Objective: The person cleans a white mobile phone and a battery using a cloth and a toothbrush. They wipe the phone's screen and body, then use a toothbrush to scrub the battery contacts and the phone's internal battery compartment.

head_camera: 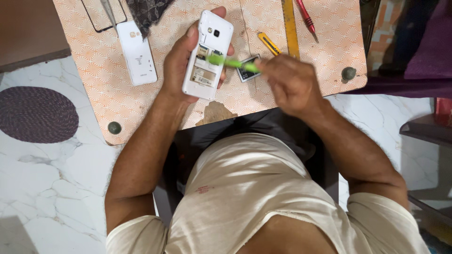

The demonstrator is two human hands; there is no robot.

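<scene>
Lying in the closed grip of the left hand (178, 61), one white phone (207, 54) with its back removed is held above the table (329, 42). One green tool (231, 62) is pinched in the closed right hand (289, 82), its tip on the open back. On the table are counted one white back cover (137, 52), one battery (246, 71), one red-handled screwdriver (306, 17).
</scene>
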